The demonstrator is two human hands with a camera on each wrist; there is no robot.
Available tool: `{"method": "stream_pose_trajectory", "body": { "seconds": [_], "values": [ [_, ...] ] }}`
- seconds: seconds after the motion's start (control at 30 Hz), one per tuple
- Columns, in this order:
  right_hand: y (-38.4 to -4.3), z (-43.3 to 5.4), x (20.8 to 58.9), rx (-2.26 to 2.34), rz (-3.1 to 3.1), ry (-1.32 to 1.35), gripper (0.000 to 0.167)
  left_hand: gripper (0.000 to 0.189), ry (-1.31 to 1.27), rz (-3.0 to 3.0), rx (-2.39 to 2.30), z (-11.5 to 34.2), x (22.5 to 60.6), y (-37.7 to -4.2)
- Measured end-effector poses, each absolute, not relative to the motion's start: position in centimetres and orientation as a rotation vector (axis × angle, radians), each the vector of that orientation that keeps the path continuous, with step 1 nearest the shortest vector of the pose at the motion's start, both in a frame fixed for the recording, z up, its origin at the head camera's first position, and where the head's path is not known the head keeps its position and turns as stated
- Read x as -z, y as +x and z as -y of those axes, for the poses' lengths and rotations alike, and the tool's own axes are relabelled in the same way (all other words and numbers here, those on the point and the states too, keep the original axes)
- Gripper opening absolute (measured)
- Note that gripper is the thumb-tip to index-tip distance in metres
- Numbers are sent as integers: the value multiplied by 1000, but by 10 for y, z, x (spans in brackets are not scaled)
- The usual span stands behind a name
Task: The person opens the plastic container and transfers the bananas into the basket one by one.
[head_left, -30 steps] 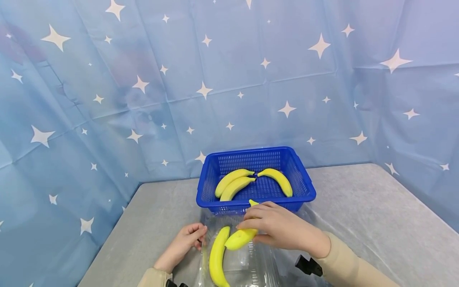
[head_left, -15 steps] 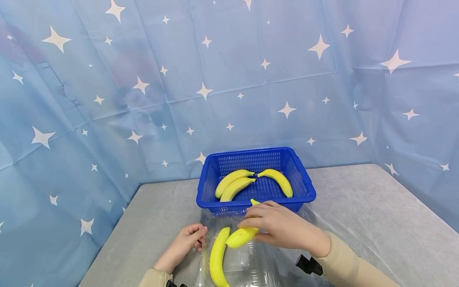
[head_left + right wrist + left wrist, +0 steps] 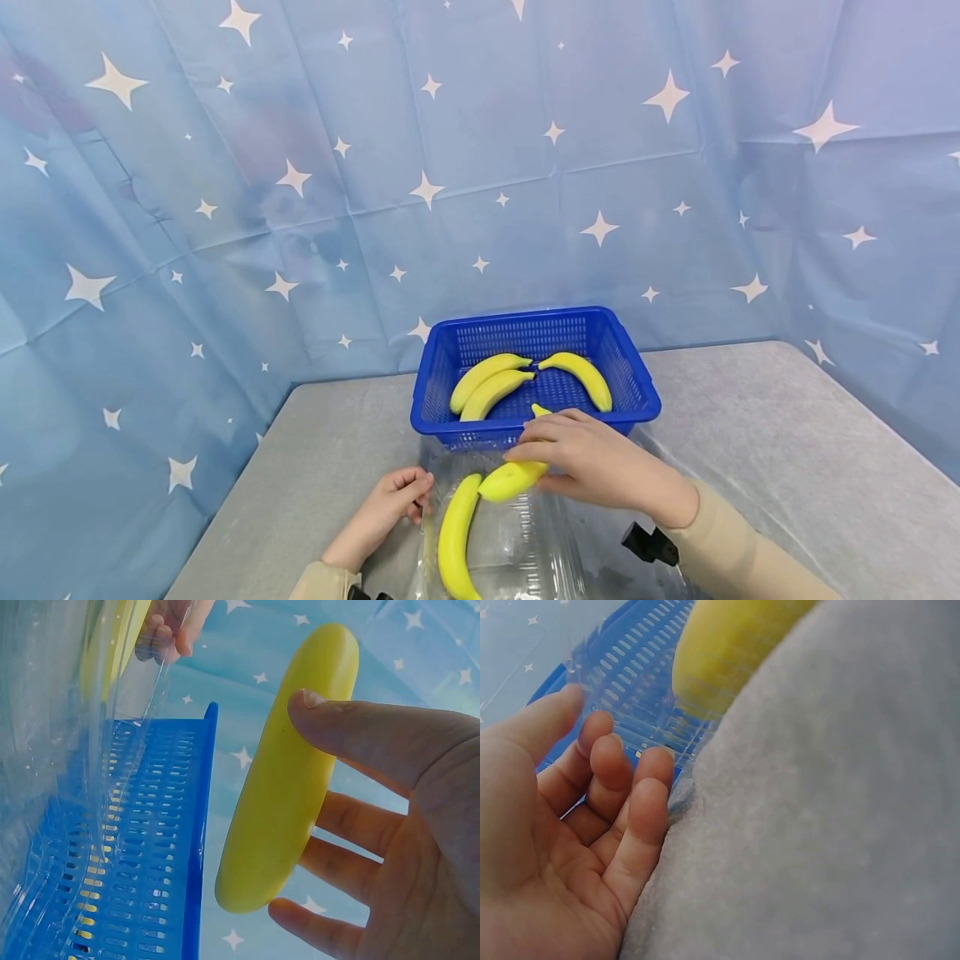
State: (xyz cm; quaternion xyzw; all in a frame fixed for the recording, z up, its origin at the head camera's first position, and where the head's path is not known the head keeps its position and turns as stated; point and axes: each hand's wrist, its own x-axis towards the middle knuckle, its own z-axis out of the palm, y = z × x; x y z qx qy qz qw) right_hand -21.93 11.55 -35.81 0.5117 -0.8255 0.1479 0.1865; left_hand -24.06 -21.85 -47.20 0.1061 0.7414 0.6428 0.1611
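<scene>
My right hand point(image 3: 603, 462) holds a yellow banana point(image 3: 277, 787) between thumb and fingers, above a clear plastic container point(image 3: 517, 554). In the head view part of this banana is hidden behind the fingers. Another banana point(image 3: 455, 537) lies lengthwise along the container's left side. At the container's far left rim, my left hand point(image 3: 390, 500) pinches the thin plastic edge with thumb and forefinger; its other fingers are loosely curled, as the left wrist view shows. Just behind the container stands a blue basket point(image 3: 536, 428).
Inside the basket, two bananas point(image 3: 487, 382) lie together on the left and a single banana point(image 3: 581, 377) lies on the right. Grey cloth covers the table point(image 3: 720, 433). A blue curtain with white stars point(image 3: 480, 167) hangs behind it.
My right hand has shifted slightly away from me and to the right, still holding the banana. The left hand and the container have stayed where they were.
</scene>
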Motion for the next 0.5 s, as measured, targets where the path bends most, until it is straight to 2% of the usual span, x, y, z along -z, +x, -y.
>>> {"method": "stream_pose_trajectory", "body": {
  "seconds": [0.5],
  "values": [
    [-236,-122,359,-401,2360,1414,47,26,295,-2120,-1836,218,471,-239]
  ]
}}
